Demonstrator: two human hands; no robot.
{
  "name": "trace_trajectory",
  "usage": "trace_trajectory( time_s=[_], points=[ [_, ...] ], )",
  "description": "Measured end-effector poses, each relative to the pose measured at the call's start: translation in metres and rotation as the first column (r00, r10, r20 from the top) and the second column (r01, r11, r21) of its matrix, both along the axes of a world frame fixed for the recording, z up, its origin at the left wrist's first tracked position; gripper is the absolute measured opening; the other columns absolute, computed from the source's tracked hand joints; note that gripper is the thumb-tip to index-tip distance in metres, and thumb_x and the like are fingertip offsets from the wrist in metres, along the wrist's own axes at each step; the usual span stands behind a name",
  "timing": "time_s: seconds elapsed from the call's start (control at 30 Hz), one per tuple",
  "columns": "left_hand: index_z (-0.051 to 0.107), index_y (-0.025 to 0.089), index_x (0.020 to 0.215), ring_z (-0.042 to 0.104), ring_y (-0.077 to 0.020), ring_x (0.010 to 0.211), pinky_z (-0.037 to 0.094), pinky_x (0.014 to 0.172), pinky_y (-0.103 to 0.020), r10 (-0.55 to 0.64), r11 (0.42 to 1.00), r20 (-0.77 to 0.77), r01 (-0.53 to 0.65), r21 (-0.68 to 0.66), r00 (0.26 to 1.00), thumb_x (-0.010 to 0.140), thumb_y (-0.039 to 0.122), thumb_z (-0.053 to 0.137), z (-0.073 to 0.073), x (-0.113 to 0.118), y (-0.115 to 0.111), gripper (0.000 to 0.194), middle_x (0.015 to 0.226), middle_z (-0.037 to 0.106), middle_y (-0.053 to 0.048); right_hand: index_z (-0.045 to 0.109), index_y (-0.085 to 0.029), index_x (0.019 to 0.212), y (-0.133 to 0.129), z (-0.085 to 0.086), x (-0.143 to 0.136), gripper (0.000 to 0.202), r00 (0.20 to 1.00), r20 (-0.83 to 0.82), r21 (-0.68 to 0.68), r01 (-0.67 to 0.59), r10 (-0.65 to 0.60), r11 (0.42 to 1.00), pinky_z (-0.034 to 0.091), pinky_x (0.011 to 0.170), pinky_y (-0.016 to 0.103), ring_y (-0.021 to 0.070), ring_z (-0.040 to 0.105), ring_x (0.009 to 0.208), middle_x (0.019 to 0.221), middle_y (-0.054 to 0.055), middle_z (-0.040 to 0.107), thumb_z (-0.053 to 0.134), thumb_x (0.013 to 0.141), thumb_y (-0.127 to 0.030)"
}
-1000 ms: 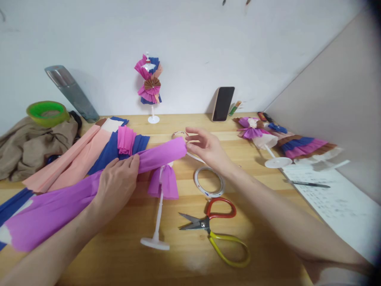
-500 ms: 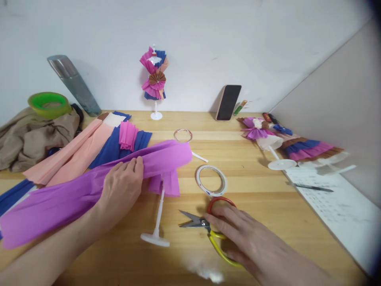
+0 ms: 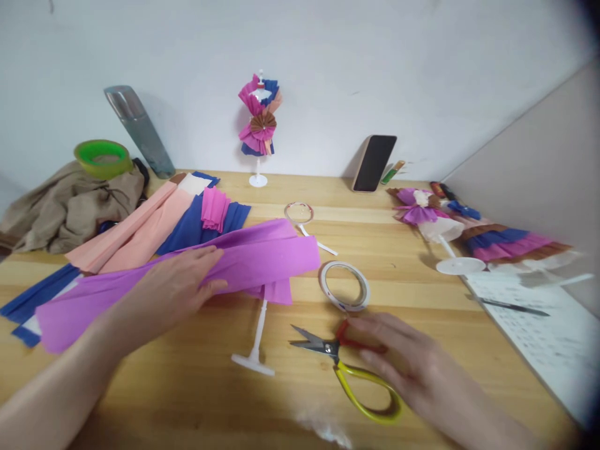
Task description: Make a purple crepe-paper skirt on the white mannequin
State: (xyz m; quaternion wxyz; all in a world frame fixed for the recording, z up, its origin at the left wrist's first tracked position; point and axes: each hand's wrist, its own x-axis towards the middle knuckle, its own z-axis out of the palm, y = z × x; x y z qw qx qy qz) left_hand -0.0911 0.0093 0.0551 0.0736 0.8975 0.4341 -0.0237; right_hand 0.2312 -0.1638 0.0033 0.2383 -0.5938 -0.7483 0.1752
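Observation:
My left hand [image 3: 180, 281] rests on a long sheet of purple crepe paper [image 3: 267, 256], fingers stretched out and thumb apart. Under the paper pokes a white doll stand [image 3: 257, 337], lying tilted, with a purple piece around its upper part. Scissors with one red and one yellow handle [image 3: 344, 381] lie on the table, blades slightly apart. My right hand [image 3: 407, 356] is by the red handle, its fingers loosely spread and blurred; the fingertips are partly over that handle. Just beyond the scissors lies a roll of white tape [image 3: 328, 294].
Pink and blue crepe paper [image 3: 140, 228] lies at left beside a brown cloth [image 3: 70, 206] and green tape roll [image 3: 100, 159]. Along the wall stand a spray bottle [image 3: 140, 131], a dressed doll stand [image 3: 262, 125] and a phone [image 3: 375, 164]. Paper dresses [image 3: 510, 240] and a pen [image 3: 515, 307] are at right.
My right hand has drawn its fingers out of the scissors, which now lie on the table. My left hand has flattened on the purple paper. The view has shifted left.

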Motion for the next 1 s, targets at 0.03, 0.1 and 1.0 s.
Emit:
trace_trajectory(
  time_s=[0.03,0.1,1.0],
  points=[
    [0.055,0.012,0.135,0.055,-0.0304,0.128,0.042,0.108,-0.047,0.036,0.999,0.015,-0.036,0.003,0.999,0.096,0.038,0.044,-0.001,-0.001,0.006,0.048,0.141,0.057,-0.014,0.066,-0.023,0.115,0.007,0.001,0.002,0.027,0.996,-0.066,0.021,0.058,-0.057,0.998,0.061,0.079,0.035,0.0223,0.071,0.094,0.107,0.01,0.072,0.054,0.091,-0.021],
    [0.054,0.009,0.135,0.058,-0.0297,0.124,0.042,0.107,-0.046,0.087,0.996,0.014,-0.087,-0.028,0.996,0.098,0.034,0.039,-0.006,0.003,0.018,0.047,0.137,0.06,-0.016,0.066,-0.024,0.115,0.028,0.002,0.004,0.027,0.963,-0.214,0.011,0.169,-0.163,0.986,0.06,0.076,0.036,0.0223,0.071,0.089,0.109,0.01,0.07,0.058,0.09,-0.029],
    [0.046,0.021,0.077,0.06,-0.0238,0.078,0.035,0.069,-0.032,0.217,0.954,-0.02,-0.216,-0.21,0.976,0.093,0.036,0.036,-0.004,0.01,0.013,0.025,0.081,0.065,-0.005,0.061,-0.018,0.1,0.151,0.0,-0.038,0.047,0.595,-0.675,-0.386,0.218,-0.435,0.897,0.046,0.064,0.028,0.014,0.058,0.07,0.086,0.002,0.064,0.076,0.065,-0.044]
  ],
)
